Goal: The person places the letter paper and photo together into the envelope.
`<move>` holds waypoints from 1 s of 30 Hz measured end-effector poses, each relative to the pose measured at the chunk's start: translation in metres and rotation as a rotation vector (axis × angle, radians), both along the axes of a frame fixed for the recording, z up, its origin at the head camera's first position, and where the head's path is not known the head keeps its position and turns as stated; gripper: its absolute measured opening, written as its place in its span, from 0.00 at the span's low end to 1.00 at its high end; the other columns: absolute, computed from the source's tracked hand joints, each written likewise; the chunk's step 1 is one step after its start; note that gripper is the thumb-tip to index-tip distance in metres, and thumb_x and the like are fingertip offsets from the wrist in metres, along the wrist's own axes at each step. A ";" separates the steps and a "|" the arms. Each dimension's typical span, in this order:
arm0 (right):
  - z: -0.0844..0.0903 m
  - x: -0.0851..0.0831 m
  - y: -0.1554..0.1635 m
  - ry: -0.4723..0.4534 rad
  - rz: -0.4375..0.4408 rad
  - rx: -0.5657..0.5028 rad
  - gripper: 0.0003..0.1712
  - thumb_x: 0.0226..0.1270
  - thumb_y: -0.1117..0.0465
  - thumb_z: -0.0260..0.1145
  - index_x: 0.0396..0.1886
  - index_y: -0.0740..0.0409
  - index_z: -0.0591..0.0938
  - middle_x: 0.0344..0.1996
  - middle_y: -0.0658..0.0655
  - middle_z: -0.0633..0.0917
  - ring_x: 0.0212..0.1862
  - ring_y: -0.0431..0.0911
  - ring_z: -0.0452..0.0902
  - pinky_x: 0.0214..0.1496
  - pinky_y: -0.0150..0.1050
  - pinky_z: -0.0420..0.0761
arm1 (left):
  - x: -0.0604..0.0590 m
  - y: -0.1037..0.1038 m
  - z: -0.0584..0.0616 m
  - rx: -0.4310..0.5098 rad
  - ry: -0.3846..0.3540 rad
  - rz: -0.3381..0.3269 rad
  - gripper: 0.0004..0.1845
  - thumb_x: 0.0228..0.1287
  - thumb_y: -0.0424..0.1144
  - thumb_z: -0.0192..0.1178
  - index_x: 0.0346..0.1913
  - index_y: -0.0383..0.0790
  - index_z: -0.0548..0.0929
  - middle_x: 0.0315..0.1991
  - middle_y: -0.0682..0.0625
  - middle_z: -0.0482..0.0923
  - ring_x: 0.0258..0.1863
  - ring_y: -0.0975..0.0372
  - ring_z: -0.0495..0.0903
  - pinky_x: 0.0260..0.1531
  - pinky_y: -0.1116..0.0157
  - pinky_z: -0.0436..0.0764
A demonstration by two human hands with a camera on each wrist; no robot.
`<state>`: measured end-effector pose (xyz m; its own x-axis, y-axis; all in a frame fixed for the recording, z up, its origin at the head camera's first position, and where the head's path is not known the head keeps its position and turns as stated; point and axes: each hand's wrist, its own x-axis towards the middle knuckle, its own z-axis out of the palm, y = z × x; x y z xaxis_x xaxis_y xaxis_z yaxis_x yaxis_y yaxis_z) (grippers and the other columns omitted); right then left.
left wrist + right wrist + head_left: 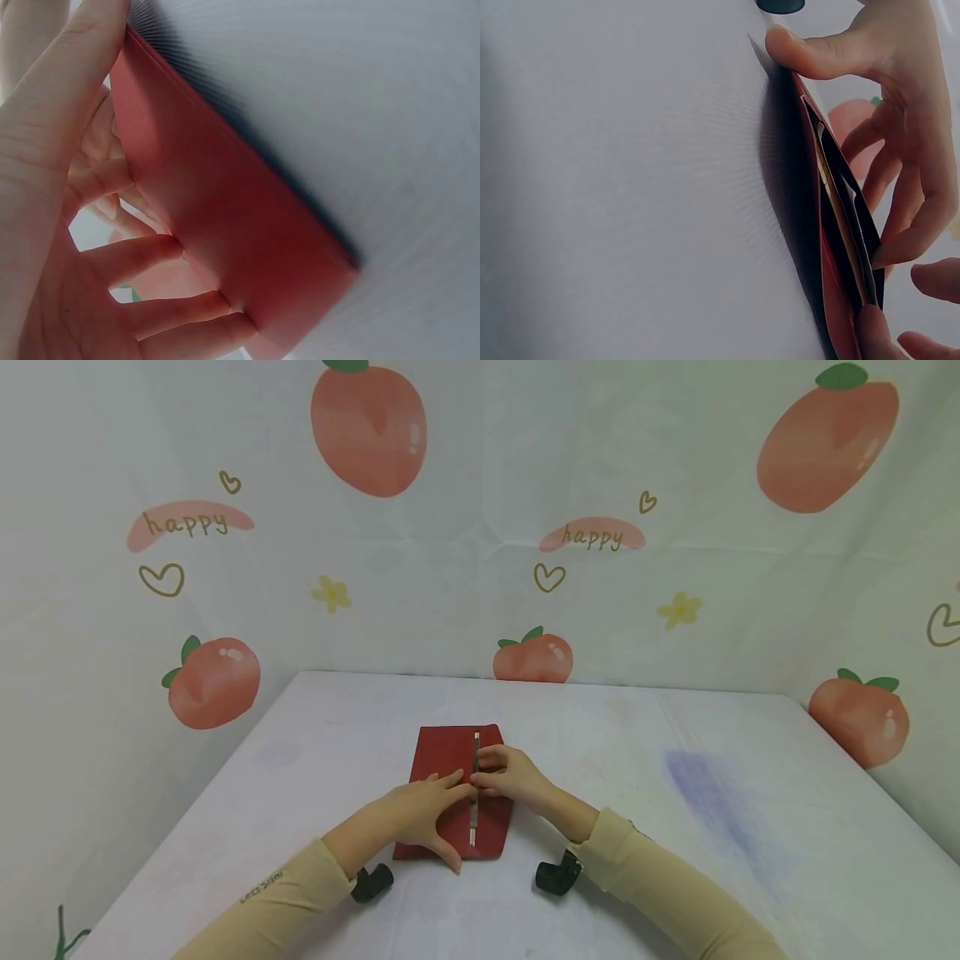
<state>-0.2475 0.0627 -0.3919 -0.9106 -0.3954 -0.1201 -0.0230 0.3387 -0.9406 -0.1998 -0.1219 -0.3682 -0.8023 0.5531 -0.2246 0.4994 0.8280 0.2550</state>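
Pressing the red wallet, left hand lies flat; right hand pinches its zip edge.

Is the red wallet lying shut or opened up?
Shut flat, though the right hand parts its edge: the red wallet shows pockets in the right wrist view.

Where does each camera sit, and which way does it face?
Head: looks forward and down at the table; shows both sleeves, left hand and right hand on a red wallet.
Left wrist: low beside the wallet; shows left fingers.
Right wrist: low along the wallet's open edge; shows right fingers.
All share the wallet.
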 end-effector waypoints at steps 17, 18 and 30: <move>-0.003 -0.002 0.001 -0.031 0.036 -0.039 0.29 0.62 0.64 0.64 0.61 0.69 0.67 0.56 0.69 0.76 0.45 0.42 0.79 0.47 0.39 0.83 | 0.001 0.001 0.001 0.000 0.003 0.006 0.47 0.36 0.66 0.70 0.62 0.54 0.66 0.72 0.44 0.57 0.66 0.36 0.61 0.54 0.40 0.72; -0.003 -0.002 0.001 -0.033 0.038 -0.045 0.30 0.62 0.64 0.64 0.61 0.70 0.67 0.56 0.69 0.76 0.45 0.42 0.79 0.47 0.39 0.83 | 0.001 0.001 0.001 0.001 0.003 0.005 0.47 0.37 0.66 0.70 0.62 0.54 0.66 0.72 0.44 0.57 0.66 0.36 0.61 0.54 0.40 0.72; -0.004 -0.003 0.000 -0.062 0.039 -0.050 0.29 0.62 0.63 0.64 0.61 0.68 0.68 0.57 0.68 0.75 0.50 0.47 0.79 0.48 0.40 0.83 | 0.002 0.001 0.002 -0.011 -0.003 0.004 0.51 0.37 0.66 0.70 0.67 0.52 0.63 0.72 0.44 0.56 0.66 0.36 0.61 0.57 0.41 0.70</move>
<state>-0.2502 0.0630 -0.3963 -0.8859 -0.4371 -0.1550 0.0238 0.2909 -0.9565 -0.1979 -0.1214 -0.3660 -0.8041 0.5472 -0.2325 0.4952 0.8328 0.2475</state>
